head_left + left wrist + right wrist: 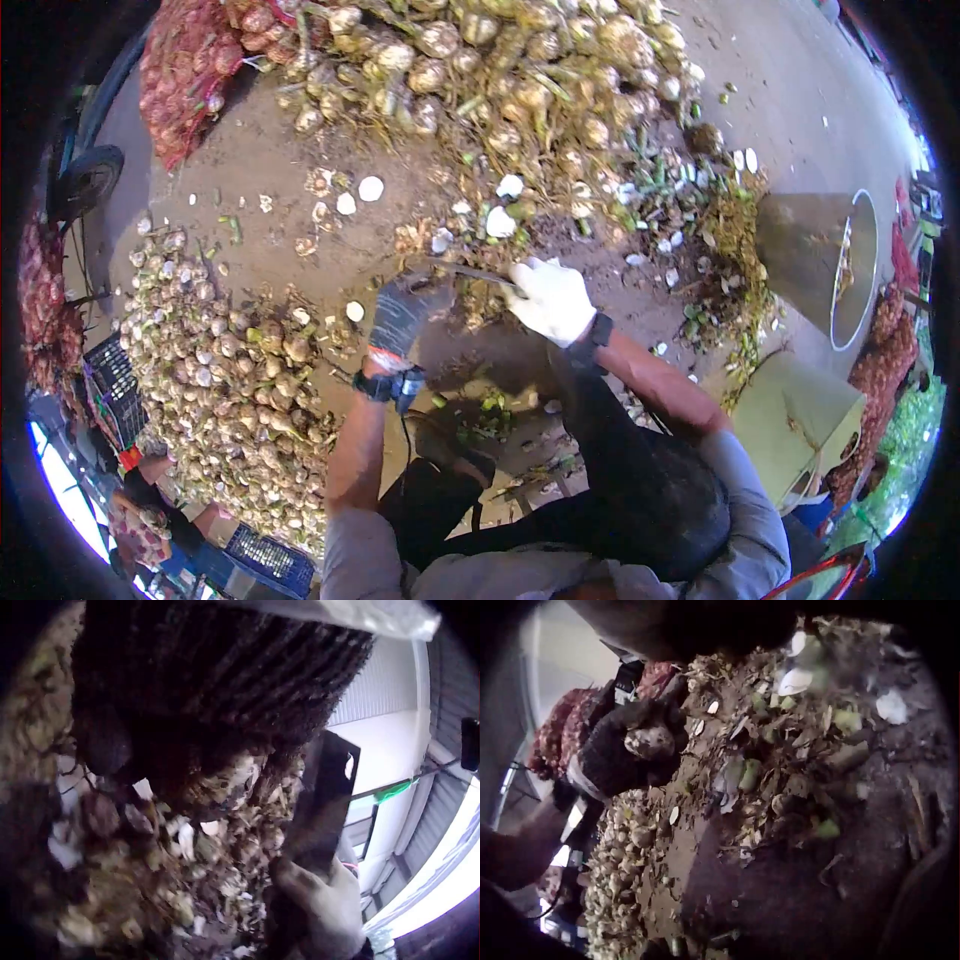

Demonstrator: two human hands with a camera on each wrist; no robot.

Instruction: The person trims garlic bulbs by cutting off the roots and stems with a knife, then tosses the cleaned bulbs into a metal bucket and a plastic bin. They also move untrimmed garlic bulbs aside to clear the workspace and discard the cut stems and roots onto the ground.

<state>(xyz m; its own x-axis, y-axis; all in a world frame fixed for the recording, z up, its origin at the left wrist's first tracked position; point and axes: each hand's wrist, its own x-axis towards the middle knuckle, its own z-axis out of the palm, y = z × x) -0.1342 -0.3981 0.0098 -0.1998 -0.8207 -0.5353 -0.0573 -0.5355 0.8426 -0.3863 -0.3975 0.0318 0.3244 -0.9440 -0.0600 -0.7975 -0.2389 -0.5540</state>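
Note:
My left hand, in a dark ribbed glove, is in front of my knees. It grips a garlic bulb, whose pale side shows past the fingers in the right wrist view. My right hand wears a white glove and holds a knife. Its dark blade points left, just above the left hand in the head view. In the left wrist view the broad blade rises from the right fist, and the dark glove covers most of the bulb.
Untrimmed garlic with stalks is heaped ahead; trimmed bulbs are piled at left. A red mesh sack stands far left. At right lie a tipped bucket and a greenish container. Cut scraps litter the ground.

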